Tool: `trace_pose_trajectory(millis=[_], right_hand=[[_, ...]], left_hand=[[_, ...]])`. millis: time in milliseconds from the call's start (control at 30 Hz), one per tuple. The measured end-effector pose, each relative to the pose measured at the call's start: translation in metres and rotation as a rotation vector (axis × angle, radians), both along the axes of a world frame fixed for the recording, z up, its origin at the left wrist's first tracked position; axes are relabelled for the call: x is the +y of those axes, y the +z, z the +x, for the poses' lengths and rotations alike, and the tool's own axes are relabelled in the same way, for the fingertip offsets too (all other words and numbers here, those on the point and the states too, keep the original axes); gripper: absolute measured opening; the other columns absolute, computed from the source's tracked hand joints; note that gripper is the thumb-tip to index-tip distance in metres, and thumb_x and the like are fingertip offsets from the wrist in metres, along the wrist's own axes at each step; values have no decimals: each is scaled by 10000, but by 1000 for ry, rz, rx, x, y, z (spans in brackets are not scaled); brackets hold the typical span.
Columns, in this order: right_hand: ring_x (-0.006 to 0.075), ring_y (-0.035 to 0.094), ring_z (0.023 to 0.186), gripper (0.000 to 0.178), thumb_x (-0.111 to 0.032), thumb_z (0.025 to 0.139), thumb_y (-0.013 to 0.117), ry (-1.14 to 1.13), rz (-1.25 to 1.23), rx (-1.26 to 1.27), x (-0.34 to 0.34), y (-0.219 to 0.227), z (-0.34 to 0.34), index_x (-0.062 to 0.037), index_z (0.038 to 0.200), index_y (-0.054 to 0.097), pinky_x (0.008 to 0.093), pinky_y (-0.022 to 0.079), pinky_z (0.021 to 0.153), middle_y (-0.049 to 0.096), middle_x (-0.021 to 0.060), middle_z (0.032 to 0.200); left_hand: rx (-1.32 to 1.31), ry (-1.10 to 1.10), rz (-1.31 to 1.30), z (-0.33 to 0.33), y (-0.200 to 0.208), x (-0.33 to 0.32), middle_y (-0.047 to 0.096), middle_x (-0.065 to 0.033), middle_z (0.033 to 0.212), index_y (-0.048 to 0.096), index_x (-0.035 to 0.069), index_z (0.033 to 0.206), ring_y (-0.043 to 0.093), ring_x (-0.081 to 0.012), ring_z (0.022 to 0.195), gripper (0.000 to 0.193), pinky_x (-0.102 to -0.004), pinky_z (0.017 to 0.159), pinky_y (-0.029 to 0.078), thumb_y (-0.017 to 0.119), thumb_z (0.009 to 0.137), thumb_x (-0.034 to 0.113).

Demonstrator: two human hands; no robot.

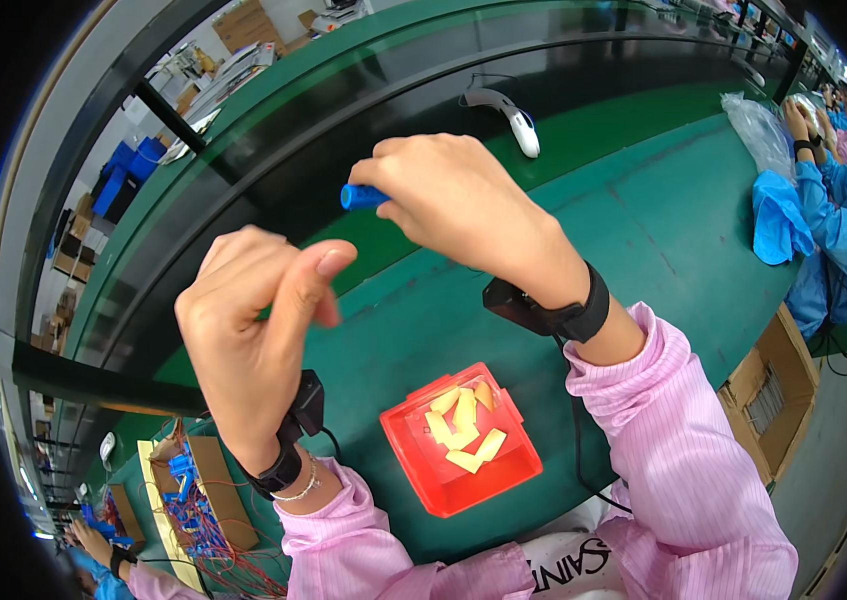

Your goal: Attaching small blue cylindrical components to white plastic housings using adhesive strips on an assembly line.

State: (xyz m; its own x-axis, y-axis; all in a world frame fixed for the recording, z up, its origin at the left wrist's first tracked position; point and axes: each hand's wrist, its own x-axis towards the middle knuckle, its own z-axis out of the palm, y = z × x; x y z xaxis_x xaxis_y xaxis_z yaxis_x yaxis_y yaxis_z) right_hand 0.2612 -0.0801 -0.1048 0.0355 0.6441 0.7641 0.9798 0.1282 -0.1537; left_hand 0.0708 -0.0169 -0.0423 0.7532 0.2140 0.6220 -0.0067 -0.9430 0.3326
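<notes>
Peeking out from under the right hand (pixel 459 195) is only the rounded end of a small blue cylinder (pixel 362 197); the rest is buried behind the curled fingers, so its length and exact kind can't be made out — possibly a cap or a short tube. That hand is raised above the green workbench (pixel 664 240), knuckles up, fingers bent down and closed on the cylinder, wrist cocked, a black wristband (pixel 584 310) with a small black box at the cuff of the pink sleeve (pixel 674 440). The left hand (pixel 249 335) is up beside it and lower, back of the hand toward the camera, thumb extended up and to the right, the other fingers folded behind it; whether anything sits in that pinch is hidden, I cannot tell. It too wears a black band with a box, plus a thin bracelet. The two hands are near each other but apart.

Below them on the bench sits a red plastic tray (pixel 504 480) holding a loose heap of pale yellow strips (pixel 464 430). Farther back lies a white handheld scanner (pixel 519 125). At the right edge a co-worker in blue (pixel 844 230) is cut off by the rim, with cardboard boxes (pixel 769 400) beside. Lower left, a box of red wires (pixel 209 520) is partly cropped.
</notes>
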Motion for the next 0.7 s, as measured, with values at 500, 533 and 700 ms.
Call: trace_pose_trajectory(millis=[500, 533, 700], right_hand=[[366, 613, 694, 140, 8, 667, 659, 15, 97, 86, 5, -15, 25, -38, 784, 597, 431, 484, 563, 608, 139, 699], [363, 619, 708, 142, 9, 661, 664, 2, 58, 93, 3, -15, 26, -31, 779, 596, 435, 486, 567, 614, 142, 707], [365, 645, 779, 173, -26, 693, 702, 31, -38, 91, 4, -8, 27, -20, 859, 654, 436, 517, 641, 656, 167, 790]], left_hand=[[9, -260, 223, 42, -23, -12, 571, -139, 1342, 699, 64, 779, 382, -402, 1361, 197, -507, 1073, 336, 755, 702, 237], [8, -269, 210, 43, -22, -14, 571, -139, 1341, 700, 63, 785, 387, -393, 1360, 186, -504, 1072, 339, 756, 702, 219], [-86, -115, 240, 34, -9, -15, 658, -144, 1167, 675, 41, 785, 533, -326, 1237, 86, -464, 1048, 387, 729, 754, 101]])
